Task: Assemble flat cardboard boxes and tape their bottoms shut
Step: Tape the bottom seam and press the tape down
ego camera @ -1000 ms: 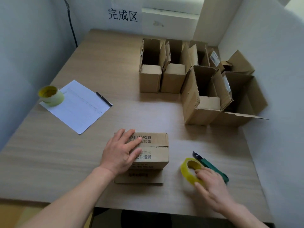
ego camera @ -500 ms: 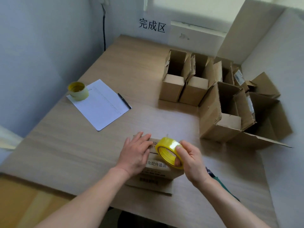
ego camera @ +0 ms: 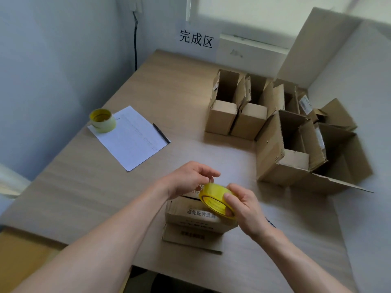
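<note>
A small cardboard box [ego camera: 196, 216] with printed Chinese text stands bottom-up near the table's front edge, its flaps folded shut. My right hand [ego camera: 243, 210] holds a yellow tape roll [ego camera: 213, 200] just above the box's top. My left hand [ego camera: 190, 179] hovers above the box's far side, fingers curled, with thumb and fingertips at the roll's upper rim. Whether they pinch the tape's end is not visible.
Several assembled open boxes [ego camera: 273, 123] stand at the back right. A second tape roll [ego camera: 102, 120] sits on a white sheet [ego camera: 131, 137] at the left, with a black pen [ego camera: 161, 133] beside it. The wooden table [ego camera: 63, 197] ends close in front.
My left hand lifted off the box top and reached to the roll. My right hand picked the roll up from the table's right side and brought it over the box.
</note>
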Available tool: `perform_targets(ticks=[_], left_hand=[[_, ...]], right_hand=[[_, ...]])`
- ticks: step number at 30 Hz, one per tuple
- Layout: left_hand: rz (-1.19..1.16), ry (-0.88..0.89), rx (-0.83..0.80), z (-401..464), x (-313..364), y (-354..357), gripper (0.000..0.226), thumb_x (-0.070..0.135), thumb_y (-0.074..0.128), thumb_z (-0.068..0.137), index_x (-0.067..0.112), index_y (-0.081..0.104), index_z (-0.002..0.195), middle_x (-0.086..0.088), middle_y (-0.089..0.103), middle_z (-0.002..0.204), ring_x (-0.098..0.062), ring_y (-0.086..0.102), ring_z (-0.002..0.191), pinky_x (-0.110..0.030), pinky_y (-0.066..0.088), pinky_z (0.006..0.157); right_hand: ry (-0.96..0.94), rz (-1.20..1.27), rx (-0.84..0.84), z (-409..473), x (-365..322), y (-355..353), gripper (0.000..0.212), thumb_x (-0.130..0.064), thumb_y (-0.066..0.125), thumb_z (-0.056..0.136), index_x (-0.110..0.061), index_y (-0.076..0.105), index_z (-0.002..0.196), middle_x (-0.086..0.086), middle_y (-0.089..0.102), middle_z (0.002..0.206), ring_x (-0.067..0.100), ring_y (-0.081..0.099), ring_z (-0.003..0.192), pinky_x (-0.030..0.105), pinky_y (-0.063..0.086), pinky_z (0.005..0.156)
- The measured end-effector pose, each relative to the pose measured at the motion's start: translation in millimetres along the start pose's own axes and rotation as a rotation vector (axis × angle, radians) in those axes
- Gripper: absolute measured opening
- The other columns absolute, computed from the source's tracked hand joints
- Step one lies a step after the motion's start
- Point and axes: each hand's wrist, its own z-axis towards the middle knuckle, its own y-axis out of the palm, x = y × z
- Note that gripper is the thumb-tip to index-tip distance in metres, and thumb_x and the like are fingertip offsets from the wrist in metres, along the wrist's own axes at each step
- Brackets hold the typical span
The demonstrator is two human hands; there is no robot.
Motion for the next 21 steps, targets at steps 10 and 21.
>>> perform_targets(ticks=[10, 21], left_hand=[[0.08, 0.119, 0.099, -1, -9, -4, 0.016, -0.001, 0.061, 0.089, 0.009, 0.072, 0.083, -0.003, 0.066, 0.074, -0.012, 0.058, 0.071, -0.032, 0.051, 0.073], [0.023, 0.027, 0.41, -21, -38, -5, 0.025, 0.002, 0.054, 0.092, 0.013, 0.063, 0.072, -0.008, 0.07, 0.069, -0.017, 0.067, 0.066, -0.041, 0.058, 0.074]], right_hand=[[0.035, 0.067, 0.014, 4, 6, -4, 0.028, -0.049, 0.061, 0.075, -0.023, 0.061, 0.066, -0.006, 0.052, 0.058, 0.01, 0.048, 0.056, 0.024, 0.039, 0.051], [0.047, -0.334, 0.318, -2, 28, 9, 0.022, -0.001, 0.07, 0.083, -0.015, 0.053, 0.079, 0.003, 0.053, 0.066, 0.029, 0.048, 0.064, 0.04, 0.039, 0.06]])
